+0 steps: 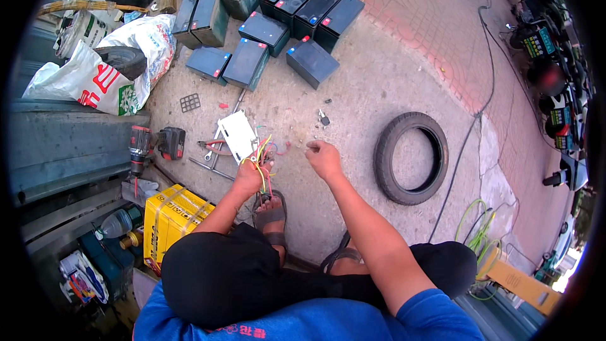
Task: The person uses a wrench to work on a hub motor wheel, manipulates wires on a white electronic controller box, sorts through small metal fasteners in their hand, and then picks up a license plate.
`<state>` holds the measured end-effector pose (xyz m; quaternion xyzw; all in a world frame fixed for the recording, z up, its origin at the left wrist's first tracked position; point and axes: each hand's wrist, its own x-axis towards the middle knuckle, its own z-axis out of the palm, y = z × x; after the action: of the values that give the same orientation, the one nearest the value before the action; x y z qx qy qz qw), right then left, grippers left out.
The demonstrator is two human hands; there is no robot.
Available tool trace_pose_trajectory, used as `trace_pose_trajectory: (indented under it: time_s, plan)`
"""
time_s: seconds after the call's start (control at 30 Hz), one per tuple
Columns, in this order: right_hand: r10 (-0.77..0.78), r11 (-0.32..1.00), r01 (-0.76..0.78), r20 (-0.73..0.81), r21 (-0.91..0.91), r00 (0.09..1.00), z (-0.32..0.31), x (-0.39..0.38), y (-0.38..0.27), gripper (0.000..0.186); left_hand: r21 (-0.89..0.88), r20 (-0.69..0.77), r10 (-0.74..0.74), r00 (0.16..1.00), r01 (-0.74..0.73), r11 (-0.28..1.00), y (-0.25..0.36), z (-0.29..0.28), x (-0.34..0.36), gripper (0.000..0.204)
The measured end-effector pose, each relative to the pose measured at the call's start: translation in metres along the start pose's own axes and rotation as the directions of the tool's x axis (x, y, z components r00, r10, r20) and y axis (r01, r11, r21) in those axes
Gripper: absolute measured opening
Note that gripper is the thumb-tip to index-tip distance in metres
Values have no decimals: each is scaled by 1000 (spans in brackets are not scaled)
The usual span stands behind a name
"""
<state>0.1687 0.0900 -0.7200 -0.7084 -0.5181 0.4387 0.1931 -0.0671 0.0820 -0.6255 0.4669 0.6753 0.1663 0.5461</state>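
My left hand [254, 175] is closed around a bundle of thin coloured wires [266, 153], yellow, red and green among them. The wires bunch at the lower edge of a flat white box [237, 134]; whether they join it I cannot tell. To the right, over the concrete, my right hand [324, 157] is apart from the wires. Its thumb and fingertips are pinched together, and anything between them is too small to make out. Red-handled pliers [215, 146] and a metal cross-shaped wrench [218, 164] lie beside the box.
Several dark batteries [246, 63] stand ahead. A black tyre [383, 163] lies at right, with a key [324, 118] nearer the middle. At left are a cordless drill [139, 145], its battery pack [171, 143], a yellow box [167, 227] and a white sack [95, 88]. A cable [485, 88] crosses the paving.
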Motion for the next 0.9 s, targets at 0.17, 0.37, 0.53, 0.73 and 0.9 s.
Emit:
trace_pose_trajectory:
  time_s: [0.17,0.37,0.53,0.73,0.9]
  plan:
    - [-171,957,190,103,-219,980,33,13,-30,28,-156,13,32,999,-29,987,-23,2,3,27]
    - [-162,885,223,179,-408,970,59,39,-22,26,-227,77,-23,997,39,973,-19,2,0,29]
    - [-199,921,285,308,-266,930,36,13,-44,23,-196,76,-55,996,69,978,-24,-1,2,46]
    - [4,993,-60,467,105,884,9,-9,-76,21,-70,103,70,992,-63,996,-35,13,12,60]
    - [98,811,-416,605,412,790,-9,-12,-64,21,110,152,112,982,-129,986,-8,14,8,50]
